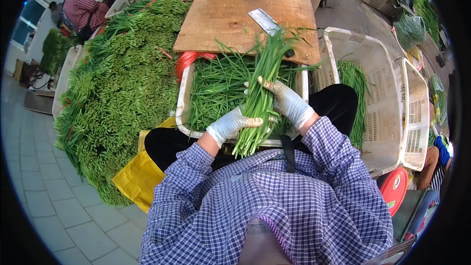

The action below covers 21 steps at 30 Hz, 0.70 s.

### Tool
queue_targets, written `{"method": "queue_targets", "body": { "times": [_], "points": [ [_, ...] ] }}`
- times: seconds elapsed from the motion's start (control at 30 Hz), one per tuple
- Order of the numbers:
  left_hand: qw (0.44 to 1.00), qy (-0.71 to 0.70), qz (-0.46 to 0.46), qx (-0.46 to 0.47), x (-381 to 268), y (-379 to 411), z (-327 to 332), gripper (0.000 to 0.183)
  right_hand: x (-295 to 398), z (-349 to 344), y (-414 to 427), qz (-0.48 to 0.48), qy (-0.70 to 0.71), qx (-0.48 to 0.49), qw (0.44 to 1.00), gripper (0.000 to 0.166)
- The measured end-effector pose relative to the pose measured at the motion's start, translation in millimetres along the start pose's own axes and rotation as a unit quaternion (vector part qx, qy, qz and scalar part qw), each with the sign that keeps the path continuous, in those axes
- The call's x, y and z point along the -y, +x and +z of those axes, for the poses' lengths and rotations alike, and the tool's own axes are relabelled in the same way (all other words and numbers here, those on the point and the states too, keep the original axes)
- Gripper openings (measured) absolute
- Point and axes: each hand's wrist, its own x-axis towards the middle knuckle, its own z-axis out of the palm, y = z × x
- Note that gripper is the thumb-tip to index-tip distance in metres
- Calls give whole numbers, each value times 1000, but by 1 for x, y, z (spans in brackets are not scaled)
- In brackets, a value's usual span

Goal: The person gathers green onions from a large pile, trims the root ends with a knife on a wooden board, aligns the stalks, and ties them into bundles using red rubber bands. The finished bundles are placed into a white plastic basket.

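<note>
Both my hands wear pale gloves with soiled fingertips and hold one bunch of long green garlic chives (262,81). My left hand (232,123) grips it low, near the pale stem ends. Higher up, on the right side of the bunch, my right hand (289,99) is closed around the leaves. The leaf tips reach over a wooden board (235,22), where a flat metal blade (264,21) lies partly behind them. Below the bunch, a white plastic crate (181,108) holds more loose chives (220,88). Red plastic (187,62) shows at the board's lower left corner.
A large pile of bundled chives (125,99) rises at left, beside a yellow sack (138,176). At right stand white crates (382,99), one holding chives (353,95), and a red round lid (394,191). Other people sit at the upper left, upper right and right edge.
</note>
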Motion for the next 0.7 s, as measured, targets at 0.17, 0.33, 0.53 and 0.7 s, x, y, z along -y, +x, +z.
{"method": "queue_targets", "body": {
  "times": [0.17, 0.33, 0.53, 0.7],
  "points": [
    [930, 344, 124, -36, -128, 11, -10, 76, 85, 82, 19, -341, -343, 22, 875, 43],
    [840, 432, 313, -98, -238, 60, -23, 48, 169, 146, 65, -400, -401, 50, 823, 39],
    [792, 526, 248, -187, -242, 106, -87, 48, 204, 99, 129, -283, -637, 65, 714, 77],
    [888, 389, 177, -167, -242, 116, -100, 58, 204, 65, 159, -223, -678, 91, 694, 93]
  ]
}}
